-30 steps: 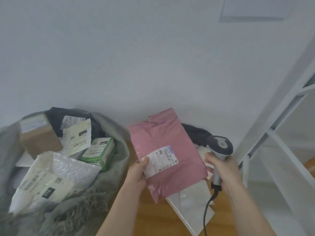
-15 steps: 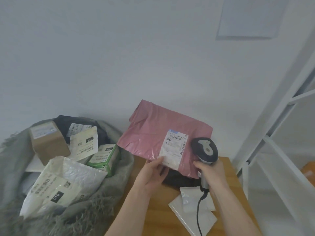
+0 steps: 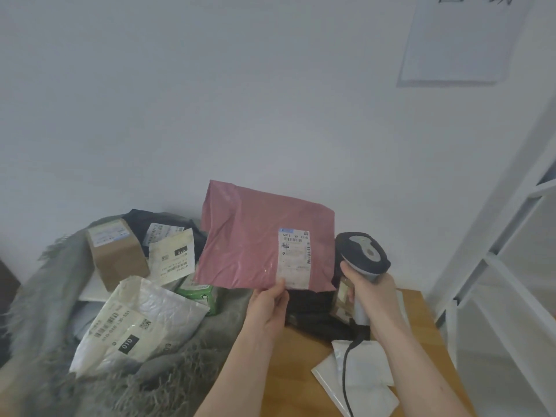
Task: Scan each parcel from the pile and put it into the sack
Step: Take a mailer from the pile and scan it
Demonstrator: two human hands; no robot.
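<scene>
The grey sack (image 3: 54, 296) is the biggest thing here, slumped open to the left of the wooden bench (image 3: 301, 356) and already stuffed: a brown carton (image 3: 117, 257), a white bubble mailer (image 3: 141, 320), a green box (image 3: 201, 294) and a black bag (image 3: 162, 224) lie in its mouth. Over the bench's left rear corner, beside the sack, a pink parcel (image 3: 252, 236) is held up with its white label (image 3: 294, 257) facing the person. The left hand (image 3: 267, 305) pinches the parcel's lower edge just under that label, thumb on the front. On the bench below the parcel sits a dark parcel (image 3: 313, 311), and toward the bench's near right edge lie flat white mailers (image 3: 361, 371). The right hand (image 3: 371, 291) has its fingers wrapped round the handle of a scanner (image 3: 362, 254), its head just beside the parcel's right edge, its cable trailing down over the white mailers.
</scene>
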